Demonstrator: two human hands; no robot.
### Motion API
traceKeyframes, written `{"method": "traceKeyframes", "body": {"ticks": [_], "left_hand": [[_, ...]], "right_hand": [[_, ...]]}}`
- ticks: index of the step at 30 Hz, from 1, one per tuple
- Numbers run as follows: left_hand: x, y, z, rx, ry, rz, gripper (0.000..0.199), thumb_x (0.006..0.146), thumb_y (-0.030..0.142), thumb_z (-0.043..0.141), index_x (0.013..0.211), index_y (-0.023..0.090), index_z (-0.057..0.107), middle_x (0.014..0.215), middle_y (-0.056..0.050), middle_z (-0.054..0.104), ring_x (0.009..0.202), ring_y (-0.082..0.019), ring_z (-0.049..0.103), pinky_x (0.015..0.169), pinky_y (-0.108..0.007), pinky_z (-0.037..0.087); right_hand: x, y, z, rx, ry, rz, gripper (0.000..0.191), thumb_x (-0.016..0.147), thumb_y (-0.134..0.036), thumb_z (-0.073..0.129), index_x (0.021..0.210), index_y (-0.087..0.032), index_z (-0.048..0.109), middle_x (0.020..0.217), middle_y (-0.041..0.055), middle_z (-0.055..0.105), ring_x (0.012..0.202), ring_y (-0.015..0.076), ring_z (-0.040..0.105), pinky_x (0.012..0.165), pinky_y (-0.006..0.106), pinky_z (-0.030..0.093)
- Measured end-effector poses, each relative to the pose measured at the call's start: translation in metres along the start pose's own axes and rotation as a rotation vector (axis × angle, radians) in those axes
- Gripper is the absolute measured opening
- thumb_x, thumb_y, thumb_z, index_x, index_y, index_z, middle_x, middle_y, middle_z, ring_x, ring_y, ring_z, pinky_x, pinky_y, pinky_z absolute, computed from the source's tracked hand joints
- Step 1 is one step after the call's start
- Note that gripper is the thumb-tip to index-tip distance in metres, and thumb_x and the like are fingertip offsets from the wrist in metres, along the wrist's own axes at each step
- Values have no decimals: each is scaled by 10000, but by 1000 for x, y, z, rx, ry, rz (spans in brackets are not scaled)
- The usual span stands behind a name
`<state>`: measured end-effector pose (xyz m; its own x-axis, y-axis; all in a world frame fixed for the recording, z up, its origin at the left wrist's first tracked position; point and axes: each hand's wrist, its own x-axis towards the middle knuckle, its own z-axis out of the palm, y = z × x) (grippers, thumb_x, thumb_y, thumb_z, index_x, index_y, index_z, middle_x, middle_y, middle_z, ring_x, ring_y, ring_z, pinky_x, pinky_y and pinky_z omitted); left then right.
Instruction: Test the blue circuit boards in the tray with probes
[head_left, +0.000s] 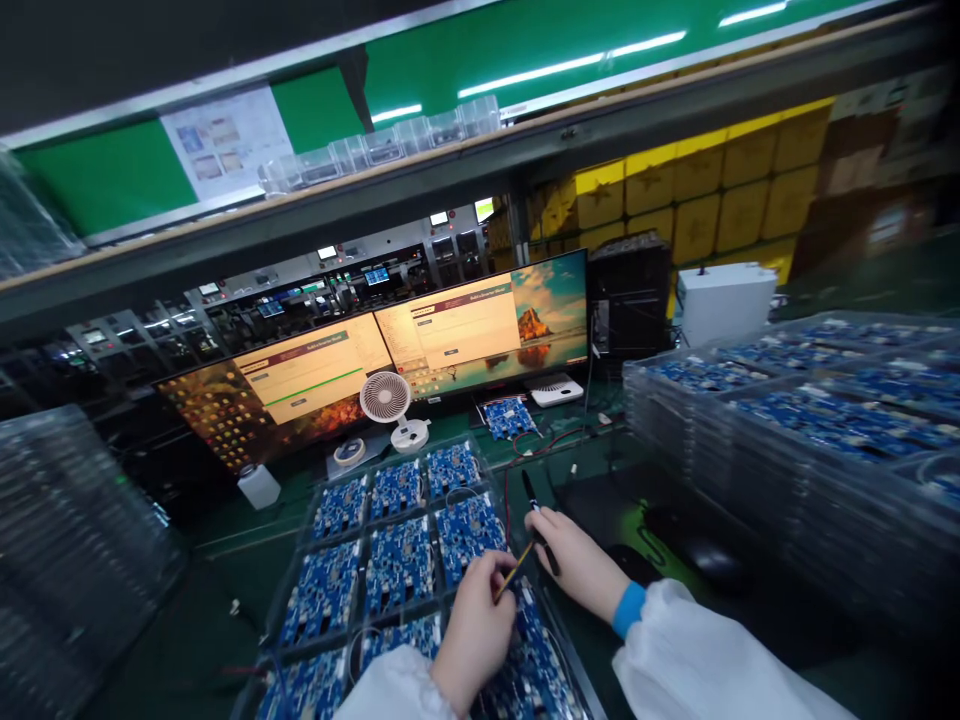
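The left hand (472, 630) sits at six o'clock over a clear tray (300, 560) of blue circuit boards (397, 565), fingers pinched narrowly on a thin yellow stick (516, 572) that slants up toward one o'clock; the right hand (577, 560), just beside it at about four o'clock of the tray, is closed round a black pen (538, 520) whose tip points toward twelve. Both tools hover right over the board in the tray's near right pocket; the stick and the pen nearly cross, so one could knock the other and scrape a component, or slip from so light a pinch and fall among the boards. The red wires (540, 445) lie at one o'clock, near the pen's tip; a snag there could drag the loose board (510, 415) by the monitors (390, 355). Tall stacks of loaded trays (787, 440) stand at three o'clock, near the right sleeve (697, 660); a wide elbow swing might nudge them.
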<state>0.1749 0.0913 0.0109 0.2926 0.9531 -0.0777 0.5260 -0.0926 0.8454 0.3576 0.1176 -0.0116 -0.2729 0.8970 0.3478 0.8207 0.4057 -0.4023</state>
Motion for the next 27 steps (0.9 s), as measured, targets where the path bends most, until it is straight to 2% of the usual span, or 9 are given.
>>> {"method": "traceKeyframes", "body": {"ticks": [3, 6, 8, 11, 16, 21, 24, 27], "left_hand": [[0, 3, -3, -5, -23, -51, 388, 798, 151, 491, 1183, 187, 514, 1062, -51, 524, 780, -131, 546, 789, -282, 463], [0, 6, -3, 170, -23, 15, 255, 797, 220, 525, 1037, 175, 597, 1091, -73, 532, 903, -169, 547, 895, -299, 433], [0, 7, -1, 315, -30, 32, 194, 784, 196, 509, 937, 176, 628, 1019, -73, 571, 950, -198, 539, 920, -315, 410], [0, 5, 4, 457, -39, 39, 217, 761, 133, 462, 881, 184, 635, 907, -67, 615, 925, -217, 545, 864, -325, 409], [-1, 8, 5, 467, -5, 51, 283, 733, 68, 424, 897, 179, 626, 893, -59, 620, 881, -193, 560, 822, -290, 412], [6, 15, -16, 357, 97, 41, 325, 794, 73, 380, 930, 163, 661, 971, -71, 610, 946, -174, 563, 911, -278, 406], [15, 14, -35, 274, 51, -3, 300, 798, 112, 431, 930, 164, 695, 955, -65, 627, 921, -179, 576, 885, -287, 418], [21, 13, -49, 220, 25, 1, 249, 816, 240, 510, 944, 162, 708, 942, -64, 589, 859, -178, 566, 826, -294, 430]], "right_hand": [[0, 2, -6, 74, 84, 0, 261, 829, -5, 438, 1005, -191, 492, 985, 55, 525, 937, 196, 535, 865, 322, 472], [-2, 8, -10, 115, 139, 2, 244, 839, -34, 419, 1011, -195, 483, 980, 58, 524, 925, 201, 547, 853, 331, 478], [-4, 13, -12, 128, 160, 5, 244, 836, -50, 417, 1015, -202, 482, 976, 56, 523, 904, 201, 554, 831, 333, 486], [-6, 18, -12, 143, 177, 4, 240, 837, -74, 415, 1024, -212, 477, 971, 51, 521, 867, 196, 560, 802, 334, 500], [-6, 19, -9, 167, 216, -19, 230, 846, -108, 408, 1043, -206, 471, 988, 63, 524, 879, 204, 564, 800, 349, 510], [-5, 24, -3, 189, 293, -33, 227, 868, -154, 381, 1082, -200, 439, 1019, 80, 514, 934, 215, 561, 833, 365, 507], [-4, 27, 0, 195, 341, -36, 218, 885, -184, 372, 1097, -199, 420, 1014, 81, 505, 925, 213, 560, 832, 371, 510], [-4, 29, 1, 195, 370, -35, 220, 897, -200, 365, 1111, -203, 415, 1019, 82, 501, 924, 218, 560, 826, 387, 516]]}}
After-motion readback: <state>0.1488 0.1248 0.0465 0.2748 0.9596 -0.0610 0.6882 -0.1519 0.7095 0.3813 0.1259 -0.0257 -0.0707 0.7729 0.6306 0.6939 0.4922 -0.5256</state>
